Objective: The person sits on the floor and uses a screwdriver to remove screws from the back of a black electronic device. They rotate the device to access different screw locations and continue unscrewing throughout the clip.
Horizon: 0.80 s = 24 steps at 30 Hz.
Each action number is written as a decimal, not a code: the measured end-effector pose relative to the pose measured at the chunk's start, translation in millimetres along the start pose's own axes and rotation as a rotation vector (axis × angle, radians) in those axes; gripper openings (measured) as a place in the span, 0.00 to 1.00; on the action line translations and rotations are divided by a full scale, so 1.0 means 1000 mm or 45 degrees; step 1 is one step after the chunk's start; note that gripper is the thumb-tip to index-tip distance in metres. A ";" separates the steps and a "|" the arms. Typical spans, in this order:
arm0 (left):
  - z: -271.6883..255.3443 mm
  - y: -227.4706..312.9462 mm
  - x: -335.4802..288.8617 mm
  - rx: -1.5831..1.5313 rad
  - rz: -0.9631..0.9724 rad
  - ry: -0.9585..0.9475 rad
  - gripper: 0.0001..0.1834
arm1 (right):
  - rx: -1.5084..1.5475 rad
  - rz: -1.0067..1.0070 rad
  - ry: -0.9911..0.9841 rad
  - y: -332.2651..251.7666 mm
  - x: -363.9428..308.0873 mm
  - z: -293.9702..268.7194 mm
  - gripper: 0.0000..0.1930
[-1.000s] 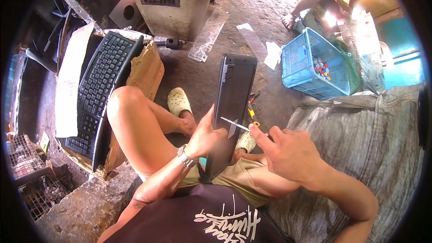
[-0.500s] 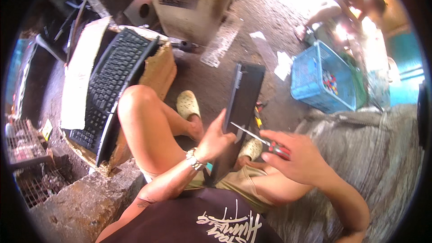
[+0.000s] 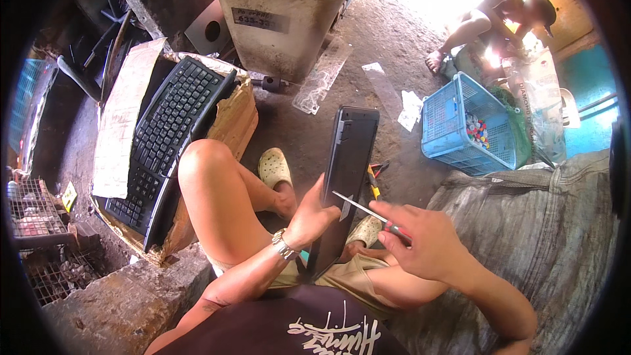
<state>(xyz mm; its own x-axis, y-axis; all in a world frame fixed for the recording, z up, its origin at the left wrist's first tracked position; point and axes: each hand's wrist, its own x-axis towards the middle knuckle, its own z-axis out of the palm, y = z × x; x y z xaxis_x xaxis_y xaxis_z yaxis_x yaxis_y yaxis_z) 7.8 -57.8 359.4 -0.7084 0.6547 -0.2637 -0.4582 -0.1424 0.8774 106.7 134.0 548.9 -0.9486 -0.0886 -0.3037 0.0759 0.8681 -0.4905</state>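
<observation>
Left hand (image 3: 314, 215) grips a dark flat keyboard (image 3: 345, 177) stood on edge; right hand (image 3: 420, 243) clasps a screwdriver (image 3: 368, 210), its tip touching the keyboard's back.

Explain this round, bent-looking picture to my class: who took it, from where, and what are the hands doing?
No machine works here: a person wears a wide fisheye camera on the head, looking down, so straight edges bend near the rim. The forearms coming from the lower edge are the wearer's own. The left hand props up a flat black rectangular slab, seemingly a keyboard seen from its back, standing on edge against the lap. The right hand grips a thin metal screwdriver with a red handle, its tip at the slab. On the dirt ground lie a black computer keyboard on a torn cardboard box, a beige plastic bin and a blue plastic basket. Another person sits at the upper right.
</observation>
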 end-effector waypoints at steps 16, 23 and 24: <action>0.001 0.005 0.000 -0.053 -0.012 0.028 0.41 | -0.033 -0.014 0.418 0.005 -0.017 -0.019 0.19; -0.015 0.001 0.003 -0.208 -0.054 0.310 0.38 | 0.270 -0.716 1.759 -0.052 -0.091 -0.045 0.30; -0.015 0.002 0.003 -0.213 -0.098 0.320 0.38 | 0.667 -0.831 1.886 -0.071 -0.101 -0.048 0.41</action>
<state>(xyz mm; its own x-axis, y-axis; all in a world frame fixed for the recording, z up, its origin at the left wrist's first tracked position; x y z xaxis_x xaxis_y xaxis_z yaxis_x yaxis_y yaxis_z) -3.3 -67.8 354.7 -0.7691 0.4674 -0.4358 -0.5829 -0.2333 0.7783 182.4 104.5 653.5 -0.2903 0.4215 0.8591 -0.6153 0.6054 -0.5049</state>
